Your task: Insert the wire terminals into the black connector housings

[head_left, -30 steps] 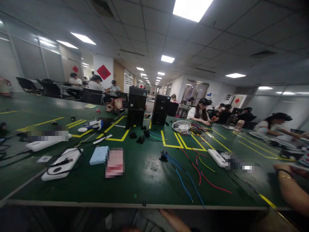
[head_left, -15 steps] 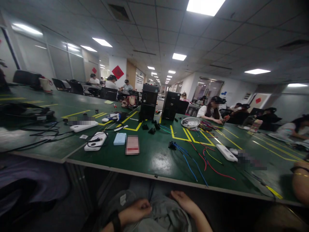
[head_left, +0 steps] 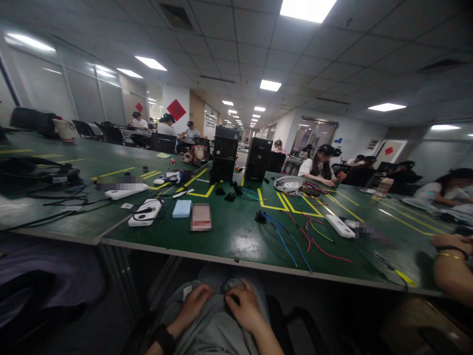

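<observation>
My left hand [head_left: 197, 299] rests on my lap, with its fingers loosely lying on the grey cloth [head_left: 207, 325] and nothing visible in them. A dark band circles that wrist. Beside it, my right hand [head_left: 244, 301] lies over my other thigh, its fingers loosely bent and apart, with a dark gap by the thumb and no object visible. Both hands are below the front edge of the green table [head_left: 221, 241]. Nearest on the tabletop are blue wires [head_left: 283, 236] with a black connector [head_left: 260, 217], a blurred pinkish item [head_left: 201, 217] and a light blue box [head_left: 182, 208].
White devices [head_left: 145, 213] [head_left: 339, 226] lie left and right. Red wires [head_left: 328, 251] spread nearby. Two black computer towers [head_left: 224, 153] [head_left: 259, 159] stand behind, beside a white basket [head_left: 287, 184]. Another person's arm [head_left: 453, 264] reaches in at right; a person [head_left: 321, 167] sits across.
My right hand has moved left and in toward my left hand, and its fingers have bent. My left hand has shifted left and slightly up. The view has turned slightly.
</observation>
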`<state>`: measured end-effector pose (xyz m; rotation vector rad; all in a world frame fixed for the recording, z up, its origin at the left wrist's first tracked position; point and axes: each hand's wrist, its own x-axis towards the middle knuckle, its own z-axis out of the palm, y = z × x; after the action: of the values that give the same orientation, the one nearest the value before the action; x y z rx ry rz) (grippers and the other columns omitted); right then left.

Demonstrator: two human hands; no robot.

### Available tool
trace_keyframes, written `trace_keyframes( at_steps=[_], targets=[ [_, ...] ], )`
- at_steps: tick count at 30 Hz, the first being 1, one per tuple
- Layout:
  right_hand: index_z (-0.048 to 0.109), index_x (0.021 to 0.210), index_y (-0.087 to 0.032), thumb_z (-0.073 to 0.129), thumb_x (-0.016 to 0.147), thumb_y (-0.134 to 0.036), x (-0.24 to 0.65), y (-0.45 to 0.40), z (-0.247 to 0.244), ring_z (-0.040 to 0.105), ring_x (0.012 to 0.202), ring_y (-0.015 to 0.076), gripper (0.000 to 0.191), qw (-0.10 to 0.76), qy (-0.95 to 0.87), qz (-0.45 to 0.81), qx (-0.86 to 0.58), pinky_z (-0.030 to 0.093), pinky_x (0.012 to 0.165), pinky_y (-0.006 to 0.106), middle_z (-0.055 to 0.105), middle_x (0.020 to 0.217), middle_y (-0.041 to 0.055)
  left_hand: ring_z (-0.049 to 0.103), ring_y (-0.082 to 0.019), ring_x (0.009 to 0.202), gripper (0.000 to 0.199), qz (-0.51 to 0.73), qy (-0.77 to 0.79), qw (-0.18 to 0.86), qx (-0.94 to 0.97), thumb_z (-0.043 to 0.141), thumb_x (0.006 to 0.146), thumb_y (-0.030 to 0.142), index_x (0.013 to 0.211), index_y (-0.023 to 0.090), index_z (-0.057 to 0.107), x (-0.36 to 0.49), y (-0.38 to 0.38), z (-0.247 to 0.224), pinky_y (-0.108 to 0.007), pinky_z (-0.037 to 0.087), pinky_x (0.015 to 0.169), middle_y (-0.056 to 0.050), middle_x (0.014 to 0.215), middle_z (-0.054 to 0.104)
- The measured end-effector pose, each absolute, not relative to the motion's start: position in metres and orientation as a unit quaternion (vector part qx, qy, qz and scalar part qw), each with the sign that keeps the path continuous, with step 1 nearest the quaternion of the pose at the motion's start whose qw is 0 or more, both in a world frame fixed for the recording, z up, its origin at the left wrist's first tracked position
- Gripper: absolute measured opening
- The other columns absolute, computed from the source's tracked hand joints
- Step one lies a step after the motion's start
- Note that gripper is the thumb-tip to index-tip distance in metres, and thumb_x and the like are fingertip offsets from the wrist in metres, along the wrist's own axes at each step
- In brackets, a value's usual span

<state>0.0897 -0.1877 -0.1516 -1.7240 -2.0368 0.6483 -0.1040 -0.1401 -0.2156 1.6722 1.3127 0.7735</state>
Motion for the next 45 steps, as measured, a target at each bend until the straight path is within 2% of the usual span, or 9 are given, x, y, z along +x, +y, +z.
trace_keyframes(
  at_steps=[4,9,13,18,21,27,32,40,45],
  targets=[
    [0.072,0.098,-0.025,0.048,0.088,-0.031,0.098,-0.193,-0.137,0.043,0.126,0.0257,0.027,0.174,-0.743,0.229,-0.605,0.025,0.107,0.038,0.071,0.106,0.0020,0.060,-0.023,0.090,0.047,0.286,0.505,0.395,0.712,0.032,0.088,0.059,0.083,0.022,0.060,-0.106,-0.154,-0.211,-0.032,0.044,0.084,-0.004,0.088,0.066],
    [0.076,0.089,-0.025,0.057,0.080,-0.031,0.110,-0.205,-0.120,0.049,0.120,0.0325,0.022,0.123,-0.773,0.241,-0.574,0.036,0.096,0.041,0.074,0.098,0.0067,0.058,-0.024,0.097,0.026,0.206,0.443,0.377,0.787,0.056,0.082,0.049,0.086,0.026,0.068,-0.102,-0.178,-0.196,-0.032,0.042,0.088,-0.001,0.094,0.068],
    [0.075,0.094,-0.023,0.057,0.081,-0.030,0.120,-0.215,-0.096,0.057,0.110,0.0316,0.023,0.120,-0.785,0.236,-0.560,0.034,0.099,0.043,0.074,0.097,0.0087,0.057,-0.022,0.103,0.029,0.181,0.425,0.381,0.801,0.051,0.088,0.048,0.102,0.028,0.066,-0.109,-0.183,-0.181,-0.031,0.042,0.093,-0.001,0.105,0.067],
    [0.074,0.089,-0.024,0.054,0.087,-0.033,0.137,-0.228,-0.036,0.067,0.086,0.0189,0.022,0.173,-0.810,0.245,-0.504,0.046,0.078,0.025,0.074,0.088,0.0018,0.048,-0.025,0.122,0.038,0.199,0.436,0.361,0.800,0.050,0.089,0.049,0.122,0.032,0.059,-0.126,-0.185,-0.167,-0.035,0.032,0.108,-0.001,0.128,0.057],
    [0.071,0.074,-0.023,0.043,0.095,-0.040,0.158,-0.218,0.000,0.067,0.075,0.0149,0.039,0.249,-0.794,0.215,-0.511,0.047,0.073,0.022,0.073,0.076,-0.0008,0.043,-0.027,0.128,0.046,0.177,0.434,0.387,0.794,0.054,0.086,0.049,0.128,0.031,0.055,-0.135,-0.186,-0.167,-0.039,0.030,0.111,-0.002,0.137,0.051],
    [0.068,0.090,-0.015,0.030,0.099,-0.039,0.213,-0.142,0.018,0.062,0.095,0.0229,0.046,0.370,-0.665,0.048,-0.647,0.043,0.088,0.038,0.070,0.095,0.0102,0.040,-0.030,0.131,0.055,0.122,0.438,0.375,0.808,0.057,0.082,0.055,0.131,0.030,0.053,-0.140,-0.183,-0.159,-0.041,0.027,0.113,-0.003,0.140,0.048],
    [0.063,0.101,-0.015,0.056,0.092,-0.037,0.229,-0.077,0.010,0.062,0.094,0.0194,0.025,0.318,-0.653,0.048,-0.686,0.048,0.087,0.041,0.067,0.101,0.0052,0.038,-0.030,0.132,0.060,0.047,0.414,0.379,0.826,0.058,0.080,0.060,0.132,0.032,0.051,-0.128,-0.177,-0.129,-0.041,0.027,0.113,-0.003,0.141,0.047],
    [0.061,0.109,-0.016,0.053,0.094,-0.039,0.231,-0.045,-0.001,0.061,0.100,0.0212,0.029,0.255,-0.632,0.096,-0.726,0.048,0.089,0.044,0.063,0.112,0.0072,0.052,-0.029,0.119,0.046,0.030,0.372,0.377,0.848,0.054,0.086,0.046,0.125,0.020,0.057,-0.121,-0.170,-0.103,-0.039,0.038,0.105,-0.009,0.129,0.058],
    [0.061,0.108,-0.016,0.054,0.093,-0.037,0.238,-0.041,0.001,0.061,0.099,0.0205,0.026,0.249,-0.646,0.131,-0.710,0.048,0.089,0.044,0.064,0.110,0.0065,0.053,-0.023,0.118,0.038,0.115,0.350,0.406,0.837,0.054,0.088,0.041,0.123,0.027,0.056,-0.133,-0.148,-0.076,-0.033,0.039,0.104,-0.003,0.127,0.058]
  ],
)
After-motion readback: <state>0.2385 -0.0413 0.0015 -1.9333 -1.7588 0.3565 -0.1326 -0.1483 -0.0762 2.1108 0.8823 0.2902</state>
